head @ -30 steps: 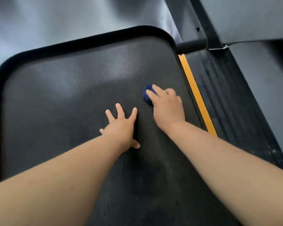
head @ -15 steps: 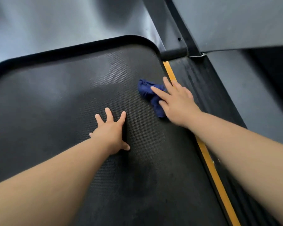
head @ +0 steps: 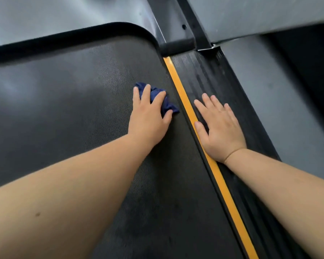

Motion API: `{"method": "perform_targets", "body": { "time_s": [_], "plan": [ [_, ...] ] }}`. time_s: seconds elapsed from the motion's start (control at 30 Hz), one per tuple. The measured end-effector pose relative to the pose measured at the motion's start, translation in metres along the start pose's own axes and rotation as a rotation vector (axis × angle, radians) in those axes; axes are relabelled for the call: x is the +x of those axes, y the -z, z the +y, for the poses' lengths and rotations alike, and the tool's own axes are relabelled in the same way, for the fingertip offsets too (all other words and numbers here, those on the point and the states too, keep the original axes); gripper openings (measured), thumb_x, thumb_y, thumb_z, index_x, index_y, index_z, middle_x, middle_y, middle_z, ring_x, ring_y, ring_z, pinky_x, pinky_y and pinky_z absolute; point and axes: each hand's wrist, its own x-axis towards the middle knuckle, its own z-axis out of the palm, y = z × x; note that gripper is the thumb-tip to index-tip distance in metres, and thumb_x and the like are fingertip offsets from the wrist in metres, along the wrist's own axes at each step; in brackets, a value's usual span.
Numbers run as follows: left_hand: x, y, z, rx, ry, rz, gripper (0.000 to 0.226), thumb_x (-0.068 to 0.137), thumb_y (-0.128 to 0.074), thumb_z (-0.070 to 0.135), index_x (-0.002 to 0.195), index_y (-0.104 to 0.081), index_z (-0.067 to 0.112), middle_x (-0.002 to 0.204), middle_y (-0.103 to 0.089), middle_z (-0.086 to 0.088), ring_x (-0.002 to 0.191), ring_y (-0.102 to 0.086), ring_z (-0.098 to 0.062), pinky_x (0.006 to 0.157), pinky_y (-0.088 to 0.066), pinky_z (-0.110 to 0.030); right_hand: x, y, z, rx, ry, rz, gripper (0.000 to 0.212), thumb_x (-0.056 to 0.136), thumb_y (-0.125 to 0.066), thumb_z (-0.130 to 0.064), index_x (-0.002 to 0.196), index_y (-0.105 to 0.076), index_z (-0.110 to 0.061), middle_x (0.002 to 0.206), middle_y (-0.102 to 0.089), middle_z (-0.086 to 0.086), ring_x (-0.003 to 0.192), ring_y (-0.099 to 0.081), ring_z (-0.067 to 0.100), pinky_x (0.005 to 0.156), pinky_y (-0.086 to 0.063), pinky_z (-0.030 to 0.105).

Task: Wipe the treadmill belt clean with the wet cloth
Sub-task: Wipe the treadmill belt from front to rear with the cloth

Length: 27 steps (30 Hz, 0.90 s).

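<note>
Cloth point(head: 168, 106) lies pressed under the left hand's point(head: 148, 118) straight, spread fingers point(head: 146, 92), just beside the yellow stripe point(head: 178, 79); most belt point(head: 64, 109) lies leftward; right hand point(head: 221, 128) rests flat, empty.

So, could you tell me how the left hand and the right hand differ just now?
The left hand presses the cloth onto the belt; the right hand rests on the rail, holding nothing. The left hand is left of the stripe, the right hand right of it. Both are palm down, fingers fairly straight.
</note>
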Motion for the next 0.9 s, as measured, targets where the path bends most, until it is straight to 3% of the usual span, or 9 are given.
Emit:
{"method": "perform_targets", "body": {
  "time_s": [0.1, 0.17, 0.23, 0.4, 0.47, 0.57, 0.73, 0.77, 0.9],
  "plan": [
    [-0.043, -0.019, 0.004, 0.015, -0.406, 0.005, 0.043, 0.08, -0.066, 0.026, 0.121, -0.061, 0.014, 0.14, -0.046, -0.018, 0.137, -0.025, -0.042, 0.115, -0.023, -0.049, 0.0, 0.002, 0.002, 0.023, -0.007, 0.008, 0.055, 0.098, -0.034, -0.039, 0.15, -0.022, -0.026, 0.159, -0.017, -0.001, 0.147, -0.009, 0.016, 0.119, -0.008, 0.041],
    [-0.058, -0.022, -0.002, 0.101, -0.633, -0.136, 0.04, 0.078, -0.059, 0.02, 0.117, -0.062, 0.012, 0.133, -0.053, -0.02, 0.133, -0.033, -0.041, 0.114, -0.025, -0.049, -0.002, 0.003, 0.001, 0.018, -0.011, -0.001, 0.056, 0.097, -0.032, -0.04, 0.15, -0.022, -0.026, 0.159, -0.017, -0.001, 0.147, -0.009, 0.016, 0.119, -0.007, 0.04],
    [-0.039, -0.016, -0.013, 0.117, -0.703, -0.179, 0.04, 0.082, -0.051, 0.018, 0.121, -0.058, 0.012, 0.134, -0.052, -0.021, 0.131, -0.038, -0.045, 0.108, -0.033, -0.054, -0.002, 0.004, 0.0, 0.021, -0.007, -0.007, 0.056, 0.097, -0.032, -0.04, 0.15, -0.022, -0.026, 0.159, -0.017, -0.001, 0.147, -0.009, 0.017, 0.119, -0.007, 0.04],
    [0.037, 0.004, -0.002, 0.008, -0.152, -0.061, 0.051, 0.094, -0.05, 0.016, 0.142, -0.035, 0.019, 0.158, -0.014, -0.012, 0.146, -0.002, -0.032, 0.116, -0.017, -0.049, -0.002, 0.003, 0.0, 0.023, -0.009, 0.0, 0.057, 0.096, -0.03, -0.041, 0.15, -0.022, -0.026, 0.159, -0.017, -0.001, 0.147, -0.009, 0.017, 0.119, -0.009, 0.042],
    [0.035, -0.002, 0.011, -0.027, -0.1, 0.01, 0.046, 0.093, -0.052, 0.029, 0.136, -0.042, 0.018, 0.157, -0.016, -0.012, 0.146, -0.001, -0.031, 0.118, -0.015, -0.047, -0.002, 0.002, 0.001, 0.014, -0.008, -0.006, 0.057, 0.096, -0.03, -0.041, 0.151, -0.021, -0.026, 0.159, -0.016, -0.001, 0.147, -0.008, 0.017, 0.119, -0.007, 0.041],
    [-0.011, -0.022, 0.022, -0.076, -0.229, 0.023, 0.039, 0.091, -0.045, 0.042, 0.116, -0.058, 0.015, 0.151, -0.033, -0.012, 0.145, -0.011, -0.031, 0.118, -0.015, -0.041, -0.003, 0.003, 0.001, 0.027, -0.012, 0.002, 0.057, 0.096, -0.03, -0.04, 0.151, -0.022, -0.026, 0.159, -0.016, -0.001, 0.147, -0.008, 0.017, 0.119, -0.008, 0.042],
    [-0.039, -0.023, 0.0, 0.046, -0.661, -0.179, 0.027, 0.09, -0.041, 0.022, 0.102, -0.06, 0.009, 0.136, -0.049, -0.022, 0.135, -0.033, -0.043, 0.111, -0.03, -0.053, -0.003, 0.003, 0.002, 0.04, -0.012, -0.002, 0.056, 0.096, -0.031, -0.039, 0.15, -0.023, -0.025, 0.159, -0.017, -0.001, 0.147, -0.009, 0.017, 0.119, -0.008, 0.042],
    [-0.024, -0.018, -0.004, 0.042, -0.628, -0.134, 0.025, 0.089, -0.042, 0.02, 0.102, -0.06, 0.007, 0.135, -0.049, -0.022, 0.134, -0.035, -0.043, 0.111, -0.029, -0.05, -0.002, 0.003, 0.001, 0.04, -0.011, 0.001, 0.056, 0.096, -0.032, -0.039, 0.15, -0.024, -0.025, 0.159, -0.018, -0.001, 0.147, -0.01, 0.017, 0.119, -0.008, 0.042],
    [0.05, 0.006, -0.001, -0.047, -0.054, 0.032, 0.023, 0.091, -0.053, 0.016, 0.11, -0.056, 0.005, 0.148, -0.033, -0.015, 0.143, -0.016, -0.035, 0.115, -0.019, -0.044, -0.003, 0.0, 0.003, 0.045, -0.011, 0.008, 0.056, 0.097, -0.032, -0.04, 0.15, -0.023, -0.026, 0.158, -0.018, -0.001, 0.147, -0.009, 0.017, 0.119, -0.006, 0.041]
  ]
}}
